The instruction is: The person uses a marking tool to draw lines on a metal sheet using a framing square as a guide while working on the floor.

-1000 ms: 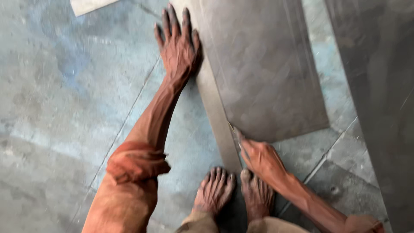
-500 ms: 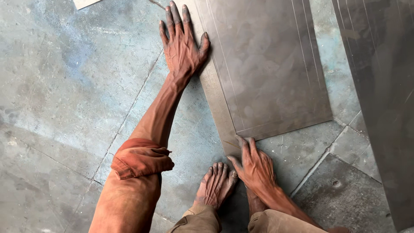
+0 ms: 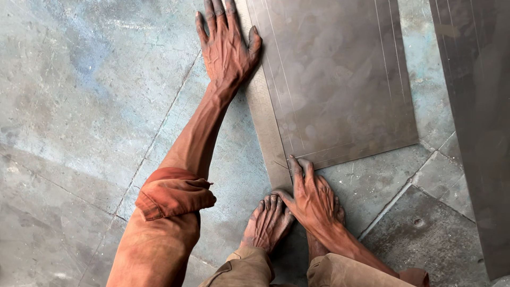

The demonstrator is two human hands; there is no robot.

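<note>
Two bare hands press flat against a long metal ruler (image 3: 265, 119) that lies along the left edge of a grey metal sheet (image 3: 340, 79) on the concrete floor (image 3: 79, 106). The left hand (image 3: 226, 45) reaches far forward, its grip wide with fingers spread, palm bearing on the upper stretch of the ruler and thumb touching the sheet's edge. The right hand (image 3: 313, 199) sits close to the body at the sheet's near left corner, fingers splayed and flat, fingertips touching the ruler's lower end and the sheet's bottom edge; it holds nothing. Thin scribed lines run parallel to the sheet's edges. Two bare feet (image 3: 268, 223) stand just below the right hand. A rolled orange sleeve (image 3: 175, 191) covers the left elbow. Another dark sheet (image 3: 478, 133) lies at the right.
</note>
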